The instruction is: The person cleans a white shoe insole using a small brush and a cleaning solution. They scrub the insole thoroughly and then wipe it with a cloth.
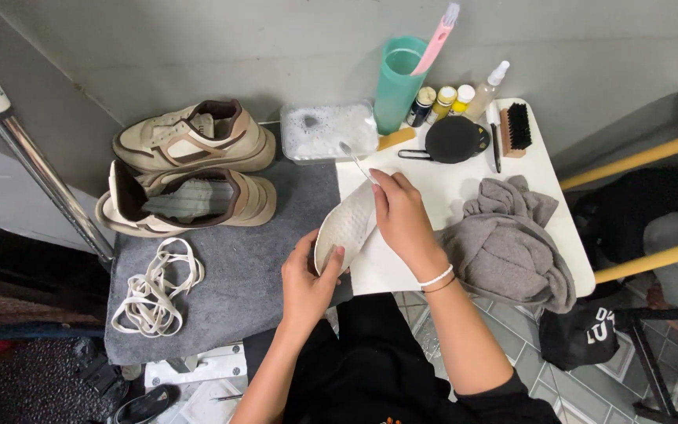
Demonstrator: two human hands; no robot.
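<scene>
My left hand [308, 275] grips the near end of a pale shoe insole [345, 226], holding it tilted over the edge of the white table [441, 192]. My right hand [400, 216] rests on the insole's far end and holds a thin toothbrush [355, 161] whose head points toward a clear tub of foamy water [329, 130]. Two beige and brown sneakers [194, 169] lie on a grey mat [253, 259] to the left, without laces.
White laces [157, 286] are piled on the mat. A grey cloth [508, 243] lies at my right. At the back stand a teal cup with a pink brush [402, 78], small bottles [445, 100], a spray bottle [488, 88], a black round container [454, 139] and a wooden brush [515, 129].
</scene>
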